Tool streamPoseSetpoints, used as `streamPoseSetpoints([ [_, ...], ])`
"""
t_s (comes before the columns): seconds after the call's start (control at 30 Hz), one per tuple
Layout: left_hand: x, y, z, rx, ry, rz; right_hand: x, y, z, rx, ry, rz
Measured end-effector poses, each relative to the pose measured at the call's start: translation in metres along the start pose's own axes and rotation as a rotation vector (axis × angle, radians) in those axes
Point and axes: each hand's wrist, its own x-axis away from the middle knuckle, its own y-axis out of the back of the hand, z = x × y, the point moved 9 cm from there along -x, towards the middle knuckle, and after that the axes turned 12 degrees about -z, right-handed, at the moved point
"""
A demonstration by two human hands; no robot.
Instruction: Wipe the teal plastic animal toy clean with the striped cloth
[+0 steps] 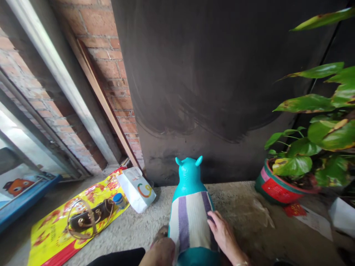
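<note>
A turquoise animal-shaped bouncy toy [189, 173] with two small ears stands upright on the floor, facing the dark panel. Over its back lies a knitted cloth [197, 218] with white and purple stripes. On the cloth's right edge, my right hand [223, 234] has its fingers bent and closed on the knit. My left hand [163, 251] is low in the view beside the cloth's left edge; it is blurred and its fingers are hidden. The toy's lower rear shows at the bottom, below the cloth's hem.
A dark panel [205, 81] stands in front. To the left, a yellow printed bag [55, 225] lies under a dark handbag [95, 214] and a blue-lidded jar [119, 200], beside a white paper bag [135, 190]. A leafy plant sits at right in a red-green pot [277, 188].
</note>
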Motion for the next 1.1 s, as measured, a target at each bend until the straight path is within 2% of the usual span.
streamPoseSetpoints([
  [0.13, -0.014, 0.023, -0.001, -0.028, 0.079, -0.221, -0.037, -0.019, 0.017, 0.006, -0.007, -0.075],
  [0.23, -0.03, 0.018, -0.016, -0.031, 0.114, -0.334, -0.037, -0.046, 0.02, 0.055, -0.024, -0.042],
  [0.37, -0.048, -0.019, -0.021, -0.074, 0.278, -0.278, -0.007, -0.082, 0.006, 0.225, -0.054, 0.054],
  [0.47, -0.062, -0.034, -0.016, -0.109, 0.335, -0.257, -0.002, -0.093, -0.004, 0.33, -0.086, 0.07],
  [0.63, -0.103, -0.021, -0.008, -0.082, 0.218, -0.364, -0.048, -0.102, -0.007, 0.425, -0.1, 0.084],
  [0.77, -0.126, -0.011, -0.005, -0.086, 0.189, -0.39, -0.076, -0.108, -0.008, 0.431, -0.123, 0.09],
  [0.93, -0.117, -0.007, -0.01, -0.129, 0.224, -0.361, -0.067, -0.105, -0.003, 0.385, -0.174, 0.114],
  [1.1, -0.075, -0.025, -0.011, -0.218, 0.23, -0.33, -0.018, -0.096, -0.003, 0.332, -0.197, 0.07],
])
